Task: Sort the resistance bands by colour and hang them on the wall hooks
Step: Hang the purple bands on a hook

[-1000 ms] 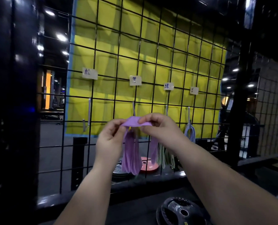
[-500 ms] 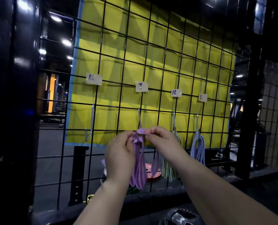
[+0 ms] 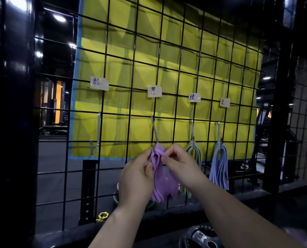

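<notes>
Purple bands [image 3: 162, 178] pinched by my left hand [image 3: 137, 178] and right hand [image 3: 180, 163], hanging down, hook [image 3: 153, 149] between them, nearer left.

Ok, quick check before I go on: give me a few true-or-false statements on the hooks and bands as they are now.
1. The left hand and the right hand both hold the purple bands at the second hook. True.
2. The leftmost hook carries bands. False: it is bare.
3. Green bands hang on the third hook. True.
4. The blue bands lie on the floor. False: they hang on the rightmost hook.
</notes>
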`<control>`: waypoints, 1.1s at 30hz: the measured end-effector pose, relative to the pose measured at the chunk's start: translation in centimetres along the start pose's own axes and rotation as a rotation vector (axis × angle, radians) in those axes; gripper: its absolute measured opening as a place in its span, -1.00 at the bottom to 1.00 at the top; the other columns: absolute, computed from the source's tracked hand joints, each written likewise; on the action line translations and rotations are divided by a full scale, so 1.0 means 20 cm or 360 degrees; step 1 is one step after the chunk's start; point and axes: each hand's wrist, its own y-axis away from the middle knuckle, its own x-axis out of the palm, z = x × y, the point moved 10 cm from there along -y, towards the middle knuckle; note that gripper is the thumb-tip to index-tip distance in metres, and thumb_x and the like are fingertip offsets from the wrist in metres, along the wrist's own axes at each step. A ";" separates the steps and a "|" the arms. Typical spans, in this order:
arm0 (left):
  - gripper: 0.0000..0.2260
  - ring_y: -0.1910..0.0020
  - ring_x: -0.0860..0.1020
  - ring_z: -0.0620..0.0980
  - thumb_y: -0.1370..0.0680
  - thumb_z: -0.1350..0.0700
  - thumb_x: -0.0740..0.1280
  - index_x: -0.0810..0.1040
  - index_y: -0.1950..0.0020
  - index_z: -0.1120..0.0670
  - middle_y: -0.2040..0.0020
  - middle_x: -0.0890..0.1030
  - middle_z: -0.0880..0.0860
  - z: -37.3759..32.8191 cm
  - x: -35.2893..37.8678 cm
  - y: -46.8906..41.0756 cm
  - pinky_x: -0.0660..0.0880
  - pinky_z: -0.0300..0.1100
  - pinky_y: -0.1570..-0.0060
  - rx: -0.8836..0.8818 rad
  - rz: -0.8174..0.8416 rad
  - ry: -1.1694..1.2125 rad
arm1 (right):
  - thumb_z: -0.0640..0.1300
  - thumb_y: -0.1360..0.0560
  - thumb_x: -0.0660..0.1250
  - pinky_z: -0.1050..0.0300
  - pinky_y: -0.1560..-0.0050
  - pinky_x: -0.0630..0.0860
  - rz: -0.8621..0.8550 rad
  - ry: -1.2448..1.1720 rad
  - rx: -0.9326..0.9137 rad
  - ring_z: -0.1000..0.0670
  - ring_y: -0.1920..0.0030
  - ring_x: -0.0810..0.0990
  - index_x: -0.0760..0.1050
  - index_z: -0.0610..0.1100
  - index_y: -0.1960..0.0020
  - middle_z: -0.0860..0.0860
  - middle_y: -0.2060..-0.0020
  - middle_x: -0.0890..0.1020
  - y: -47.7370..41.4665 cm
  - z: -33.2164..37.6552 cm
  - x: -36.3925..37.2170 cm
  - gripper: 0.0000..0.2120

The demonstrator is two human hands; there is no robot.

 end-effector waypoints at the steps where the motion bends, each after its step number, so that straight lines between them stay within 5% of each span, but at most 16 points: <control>1: -0.57 0.03 0.56 -0.17 -0.58 0.12 0.24 0.38 -0.36 -0.30 0.04 0.63 -0.14 -0.01 0.01 0.00 0.53 -0.20 0.09 0.0026 0.0044 0.0013 | -0.21 -0.53 0.31 0.24 0.24 0.39 0.0000 0.0002 -0.0007 0.08 0.25 0.45 0.44 -0.08 0.18 -0.02 0.21 0.53 0.00 0.00 0.00 -0.87; 5: -0.68 0.16 0.51 -0.17 -0.57 0.09 0.27 0.51 -0.26 -0.23 0.14 0.58 -0.09 -0.11 -0.03 -0.03 0.36 -0.39 0.23 0.0153 0.0061 0.0102 | -0.13 -0.53 0.32 0.13 0.14 0.45 0.0079 -0.0179 0.0000 0.02 0.24 0.48 0.45 -0.15 0.14 -0.07 0.25 0.51 0.02 0.00 0.02 -0.89; 7: -0.77 0.13 0.46 -0.20 -0.57 0.03 0.29 0.60 -0.20 -0.07 0.12 0.49 -0.06 -0.16 -0.09 -0.05 0.32 -0.50 0.21 0.0223 -0.0010 0.0072 | 0.08 -0.51 0.27 -0.07 -0.14 0.48 0.0103 -0.0300 0.0051 -0.15 0.06 0.54 0.44 -0.18 0.06 -0.22 0.08 0.55 0.02 -0.02 0.04 -0.71; 9: -0.77 0.09 0.43 -0.24 -0.56 -0.03 0.28 0.63 -0.14 -0.04 0.11 0.45 -0.07 -0.19 -0.12 -0.08 0.27 -0.58 0.20 0.0236 -0.0042 0.0053 | 0.14 -0.55 0.20 -0.15 -0.25 0.41 0.0106 -0.0409 0.0089 -0.09 -0.06 0.58 0.39 -0.17 -0.02 -0.19 -0.07 0.58 0.00 -0.02 0.05 -0.66; 12: -0.84 0.06 0.46 -0.24 -0.57 0.01 0.28 0.65 -0.03 -0.11 0.07 0.50 -0.11 -0.21 -0.14 -0.14 0.28 -0.57 0.15 0.0184 0.0014 0.0098 | 0.03 -0.64 0.09 -0.10 -0.26 0.44 0.0114 -0.0588 0.0129 0.01 -0.14 0.60 0.32 -0.13 -0.09 -0.03 -0.13 0.62 -0.03 -0.02 0.08 -0.78; 15: -0.85 0.06 0.58 -0.17 -0.57 0.05 0.30 0.68 0.05 -0.06 0.09 0.65 -0.09 -0.17 -0.10 -0.18 0.45 -0.33 0.07 -0.0009 0.0215 0.0380 | 0.01 -0.65 0.08 -0.07 -0.25 0.47 0.0110 -0.0647 0.0175 0.00 -0.13 0.61 0.35 -0.09 -0.17 -0.02 -0.11 0.64 -0.04 -0.04 0.11 -0.79; 22: -0.82 0.46 0.49 -0.20 -0.60 0.14 0.25 0.64 0.08 0.10 0.47 0.56 -0.12 -0.17 -0.11 -0.19 0.43 -0.38 0.38 -0.0196 0.0298 0.0836 | 0.02 -0.62 0.16 0.19 0.05 0.53 0.0006 -0.0631 0.0281 0.05 0.03 0.63 0.51 -0.07 -0.06 0.01 0.06 0.65 -0.03 -0.09 0.14 -0.78; 26: -0.81 0.45 0.52 -0.16 -0.60 0.12 0.24 0.62 0.12 0.07 0.42 0.60 -0.07 -0.17 -0.12 -0.20 0.45 -0.35 0.41 -0.0218 0.0280 0.0864 | 0.12 -0.59 0.18 -0.02 -0.18 0.50 0.0062 -0.0813 0.0372 -0.01 -0.06 0.64 0.55 -0.01 -0.08 0.00 0.00 0.68 -0.01 -0.14 0.22 -0.72; 30: -0.83 0.38 0.59 -0.11 -0.57 0.07 0.29 0.64 0.15 0.02 0.31 0.66 -0.01 -0.16 -0.13 -0.20 0.50 -0.27 0.35 -0.0232 0.0245 0.0885 | 0.09 -0.56 0.15 0.02 0.00 0.52 0.0282 -0.1288 0.0441 -0.04 0.03 0.65 0.55 -0.10 -0.21 -0.08 0.02 0.69 0.02 -0.11 0.34 -0.61; 33: -0.79 0.35 0.59 -0.11 -0.57 0.06 0.28 0.64 0.20 0.05 0.31 0.66 0.00 -0.15 -0.13 -0.21 0.48 -0.24 0.28 -0.0194 0.0221 0.0820 | 0.02 -0.53 0.18 -0.13 -0.14 0.45 0.0330 -0.1539 0.0427 -0.07 0.04 0.62 0.53 -0.14 -0.23 -0.08 0.01 0.68 0.03 -0.09 0.36 -0.63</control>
